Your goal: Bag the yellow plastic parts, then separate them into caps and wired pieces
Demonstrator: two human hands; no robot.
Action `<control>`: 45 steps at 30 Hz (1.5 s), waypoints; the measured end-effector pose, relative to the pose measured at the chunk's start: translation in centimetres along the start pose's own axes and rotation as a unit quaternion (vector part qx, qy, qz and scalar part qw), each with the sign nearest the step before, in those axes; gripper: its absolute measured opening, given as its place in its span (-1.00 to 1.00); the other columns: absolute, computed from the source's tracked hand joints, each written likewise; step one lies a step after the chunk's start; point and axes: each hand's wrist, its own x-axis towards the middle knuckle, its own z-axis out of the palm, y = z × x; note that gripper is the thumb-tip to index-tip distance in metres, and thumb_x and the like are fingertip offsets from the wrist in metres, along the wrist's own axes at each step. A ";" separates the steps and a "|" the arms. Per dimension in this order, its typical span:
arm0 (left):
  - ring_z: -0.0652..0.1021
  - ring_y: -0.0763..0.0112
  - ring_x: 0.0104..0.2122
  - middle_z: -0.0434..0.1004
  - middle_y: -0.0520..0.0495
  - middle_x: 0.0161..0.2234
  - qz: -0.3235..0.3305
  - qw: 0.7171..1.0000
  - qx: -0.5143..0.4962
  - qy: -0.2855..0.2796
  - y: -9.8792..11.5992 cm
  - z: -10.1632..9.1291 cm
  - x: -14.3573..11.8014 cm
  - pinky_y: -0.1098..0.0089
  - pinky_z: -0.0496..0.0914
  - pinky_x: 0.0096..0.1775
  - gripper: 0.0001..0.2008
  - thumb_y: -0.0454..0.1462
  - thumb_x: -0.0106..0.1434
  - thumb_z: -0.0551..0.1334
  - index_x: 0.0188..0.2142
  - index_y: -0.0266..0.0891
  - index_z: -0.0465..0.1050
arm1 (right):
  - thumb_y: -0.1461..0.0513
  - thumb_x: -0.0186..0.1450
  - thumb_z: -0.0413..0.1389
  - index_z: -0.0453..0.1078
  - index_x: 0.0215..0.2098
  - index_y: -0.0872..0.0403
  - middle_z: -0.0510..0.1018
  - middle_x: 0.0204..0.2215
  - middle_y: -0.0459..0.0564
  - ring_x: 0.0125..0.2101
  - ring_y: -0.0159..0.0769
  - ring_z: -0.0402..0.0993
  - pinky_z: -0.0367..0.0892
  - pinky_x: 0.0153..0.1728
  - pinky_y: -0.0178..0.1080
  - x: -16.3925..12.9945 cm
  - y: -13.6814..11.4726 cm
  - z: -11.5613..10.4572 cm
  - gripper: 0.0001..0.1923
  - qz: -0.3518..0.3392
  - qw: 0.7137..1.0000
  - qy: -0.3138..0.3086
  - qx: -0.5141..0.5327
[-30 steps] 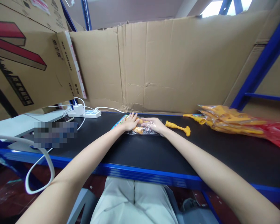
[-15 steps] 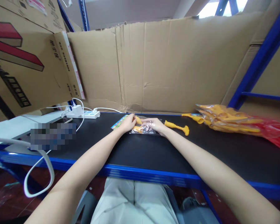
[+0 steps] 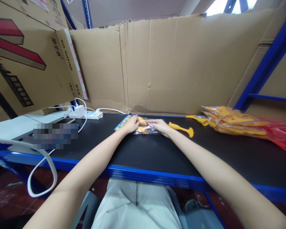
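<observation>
My left hand (image 3: 131, 124) lay on the left end of a clear bag (image 3: 148, 128) on the black shelf (image 3: 157, 152), fingers curled down onto it and pinching at a yellow toy (image 3: 142, 121) inside; how tight the pinch was I could not tell. My right hand (image 3: 160, 125) rested on the bag's right end, fingers bent and pressing the plastic flat, gripping its edge as far as I could see. The bag sat near the back of the shelf, close to the cardboard wall (image 3: 171, 63), with a printed card (image 3: 121, 123) showing under my left hand. A loose yellow toy hammer (image 3: 181, 129) lay just beside my right hand, apart from the bag. Farther right, well apart, a heap of bagged yellow toys (image 3: 231, 122) lay against a red bag (image 3: 281, 136). To the left, a white power strip (image 3: 87, 115) with its cables sat at the back of the shelf.
</observation>
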 end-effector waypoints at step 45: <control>0.40 0.39 -0.35 0.38 -0.05 -0.37 -0.030 0.999 -0.026 -0.007 -1.3 -0.7 -0.2 0.41 0.28 -0.27 -0.94 -0.34 0.16 0.06 -0.41 -0.25 0.26 | 0.18 0.09 0.18 0.52 -0.21 -0.08 0.57 -0.34 -0.03 -0.20 -0.13 0.42 0.08 -0.05 -0.02 -1.8 -3.8 -2.7 -0.73 -0.058 0.873 -0.017 -0.483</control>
